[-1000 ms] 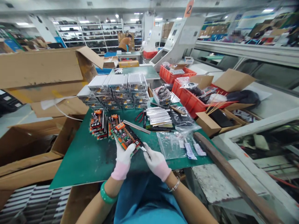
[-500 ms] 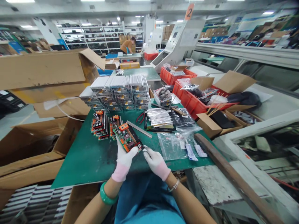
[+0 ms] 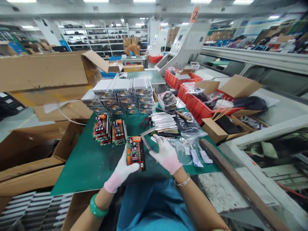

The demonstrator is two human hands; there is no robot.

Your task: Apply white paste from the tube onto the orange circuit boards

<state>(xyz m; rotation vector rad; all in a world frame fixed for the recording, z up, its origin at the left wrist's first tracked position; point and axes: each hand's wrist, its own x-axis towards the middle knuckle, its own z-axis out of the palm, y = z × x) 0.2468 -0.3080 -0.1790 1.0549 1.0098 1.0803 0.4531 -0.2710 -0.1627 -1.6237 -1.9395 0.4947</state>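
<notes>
My left hand (image 3: 124,166), in a white glove with a pink cuff, grips a green circuit board (image 3: 135,152) with orange terminal blocks and a dark strip along its right edge. The board is tilted up over the table. My right hand (image 3: 165,153), gloved alike, has its fingers apart just right of the board. Its thumb is close to a grey metal bar (image 3: 146,143); whether they touch I cannot tell. Similar boards stand in a left stack (image 3: 101,128) and a second stack (image 3: 118,131) beyond my left hand.
Finned metal heat sinks (image 3: 122,94) are piled at the back of the green table (image 3: 81,166). Metal strips (image 3: 163,122), red-handled pliers (image 3: 144,121) and plastic bags (image 3: 183,146) lie to the right. Red crates (image 3: 197,106) flank that side; an open carton (image 3: 36,150) stands left.
My right hand has come off the board's lower corner and moved up and right, its fingers spreading. The board has turned more upright in my left hand. A metal bar now lies at another angle.
</notes>
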